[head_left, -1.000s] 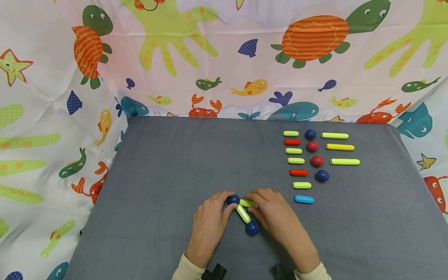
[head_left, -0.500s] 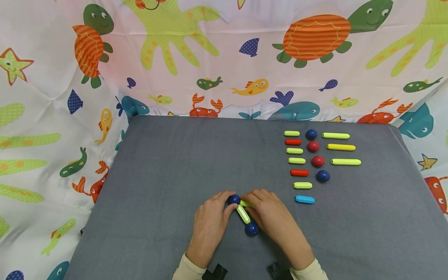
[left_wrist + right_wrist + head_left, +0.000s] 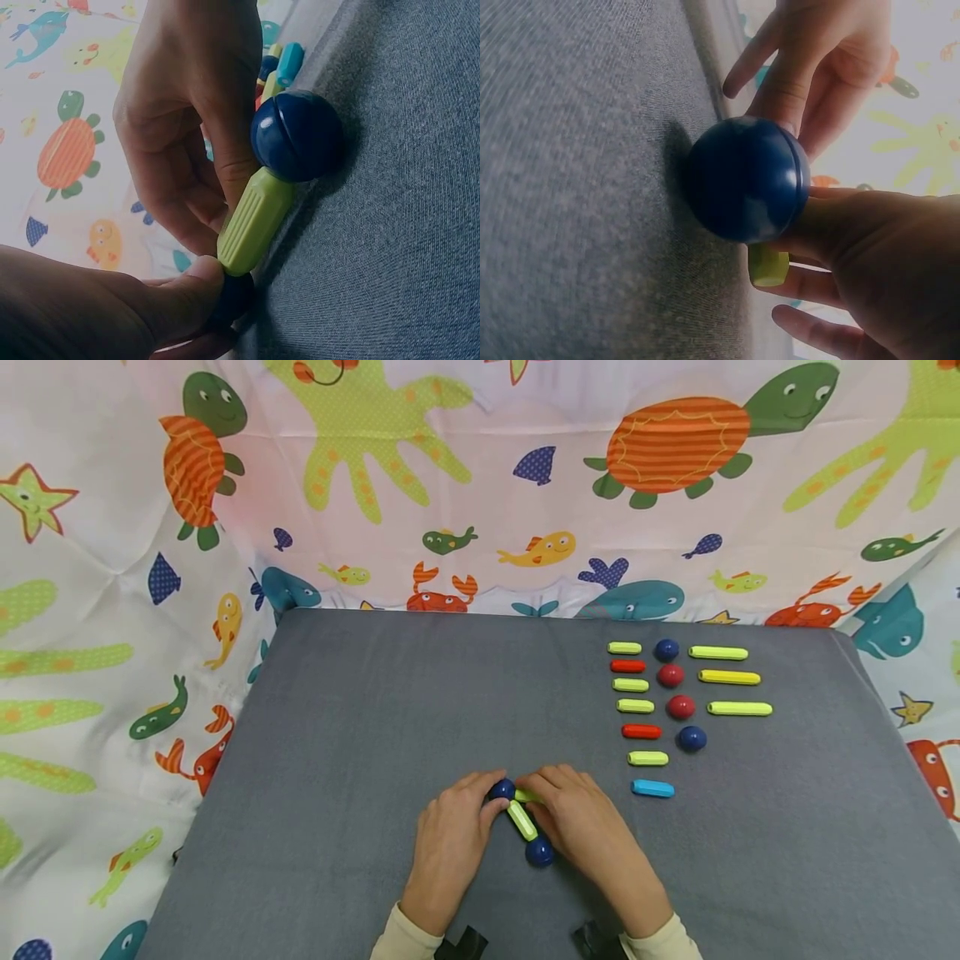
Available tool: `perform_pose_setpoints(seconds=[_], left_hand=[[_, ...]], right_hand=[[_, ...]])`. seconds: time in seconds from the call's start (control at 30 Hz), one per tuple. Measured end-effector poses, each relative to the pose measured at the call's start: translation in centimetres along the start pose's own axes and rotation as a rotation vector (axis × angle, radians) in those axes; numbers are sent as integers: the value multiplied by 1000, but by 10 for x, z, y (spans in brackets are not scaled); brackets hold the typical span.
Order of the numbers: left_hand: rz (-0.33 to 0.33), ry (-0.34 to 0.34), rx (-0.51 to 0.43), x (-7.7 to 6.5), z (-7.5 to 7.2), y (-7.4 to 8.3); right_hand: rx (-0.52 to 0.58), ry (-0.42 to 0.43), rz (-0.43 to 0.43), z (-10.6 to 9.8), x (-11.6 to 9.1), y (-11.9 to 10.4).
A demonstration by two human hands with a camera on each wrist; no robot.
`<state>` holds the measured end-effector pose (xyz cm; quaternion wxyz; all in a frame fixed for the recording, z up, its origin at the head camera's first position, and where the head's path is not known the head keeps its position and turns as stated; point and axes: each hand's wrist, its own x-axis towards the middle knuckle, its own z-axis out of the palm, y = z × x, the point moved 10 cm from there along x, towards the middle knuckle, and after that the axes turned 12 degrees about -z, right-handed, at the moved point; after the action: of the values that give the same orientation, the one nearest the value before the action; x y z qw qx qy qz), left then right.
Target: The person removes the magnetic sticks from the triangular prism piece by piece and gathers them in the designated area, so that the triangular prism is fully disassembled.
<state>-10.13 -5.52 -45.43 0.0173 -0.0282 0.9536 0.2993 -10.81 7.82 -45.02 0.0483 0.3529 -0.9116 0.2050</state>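
Note:
My left hand (image 3: 450,843) pinches a dark blue ball (image 3: 501,789) between thumb and fingers, low over the grey cloth. A ridged lime-green rod (image 3: 256,221) runs from that ball to another blue ball (image 3: 539,851), which is nearer to me. Out of the first ball's right side comes a second lime-green rod (image 3: 527,796), gripped by the thumb and fingers of my right hand (image 3: 592,831) and mostly covered by them. In the right wrist view, the near ball (image 3: 742,180) hides much of the joint, and one rod's end (image 3: 769,266) sticks out below it.
To the right, on the grey-covered table (image 3: 375,693), lie a column of short lime, red (image 3: 641,732) and blue rods (image 3: 652,788), a column of red and blue balls (image 3: 692,739), and 3 longer rods (image 3: 729,677). A sea-animal print curtain (image 3: 480,485) stands behind.
My right hand has slid slightly left along the second green rod, closer to the ball, covering more of it. My left hand keeps its hold on the ball.

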Motion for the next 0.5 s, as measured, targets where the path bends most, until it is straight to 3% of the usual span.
perform_pose_setpoints(seconds=[0.33,0.5], left_hand=[[1,21,27,-1,0,0],[-5,28,18,-1,-1,-2]], right_hand=[[-34,-4,-15,-3,-4,2],[-44,28,5,-14,-12,6]])
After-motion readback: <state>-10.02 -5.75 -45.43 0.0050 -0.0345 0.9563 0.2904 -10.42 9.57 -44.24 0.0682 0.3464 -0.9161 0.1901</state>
